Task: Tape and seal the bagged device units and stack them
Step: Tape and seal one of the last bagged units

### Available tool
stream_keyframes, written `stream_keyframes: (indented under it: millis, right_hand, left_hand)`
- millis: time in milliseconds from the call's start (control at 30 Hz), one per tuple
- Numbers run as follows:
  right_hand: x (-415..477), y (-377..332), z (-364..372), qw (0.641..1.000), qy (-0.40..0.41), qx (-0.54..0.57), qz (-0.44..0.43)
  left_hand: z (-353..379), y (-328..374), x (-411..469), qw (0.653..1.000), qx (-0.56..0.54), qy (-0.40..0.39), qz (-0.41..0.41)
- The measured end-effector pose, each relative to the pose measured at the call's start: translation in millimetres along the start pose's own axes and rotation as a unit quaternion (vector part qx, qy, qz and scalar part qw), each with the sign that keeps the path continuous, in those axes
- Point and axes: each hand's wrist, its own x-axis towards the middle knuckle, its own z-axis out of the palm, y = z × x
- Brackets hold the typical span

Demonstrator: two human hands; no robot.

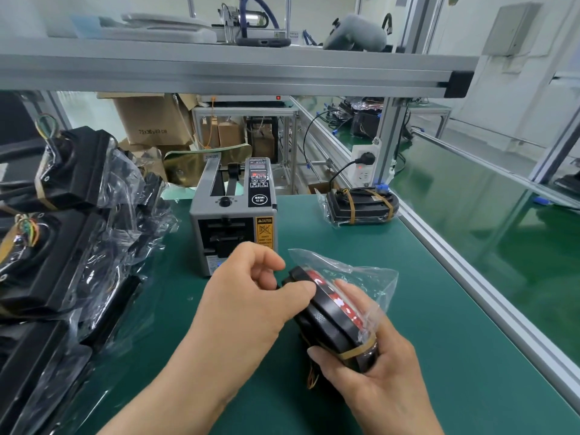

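Note:
A black device unit [329, 321] in a clear plastic bag stands tilted on edge over the green mat, with a red-and-white label on its face and a tan band round its lower end. My right hand [373, 368] grips it from below and behind. My left hand [248, 296] has its thumb and curled fingers at the unit's top left end; I cannot tell if they pinch the bag. The bag's loose mouth [354, 268] sticks up to the right. A grey automatic tape dispenser [233, 215] stands just behind my left hand.
A pile of bagged black units [62, 215] fills the left side of the green mat [439, 309]. One banded, bagged unit [361, 205] lies at the back right by the aluminium rail [470, 277]. A shelf beam [219, 70] runs overhead; cardboard boxes [150, 120] stand behind.

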Motion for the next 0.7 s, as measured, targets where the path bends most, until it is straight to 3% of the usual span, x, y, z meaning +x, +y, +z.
stream_keyframes:
  millis: [133, 433, 700]
  right_hand:
    - [1.7, -2.2, -0.8, 1.000, -0.010, 0.002, -0.003]
    - [1.2, -0.6, -1.6, 1.000, -0.010, 0.003, -0.006]
    - [-2.5, -0.3, -1.7, 1.000, -0.003, 0.016, -0.010]
  left_hand:
    - [6.3, -1.2, 1.9, 0.989, -0.120, -0.034, -0.085]
    - [8.4, -8.2, 9.3, 0.971, -0.187, -0.049, -0.142]
    - [15.5, -11.4, -0.4, 0.991, -0.109, -0.031, -0.070]
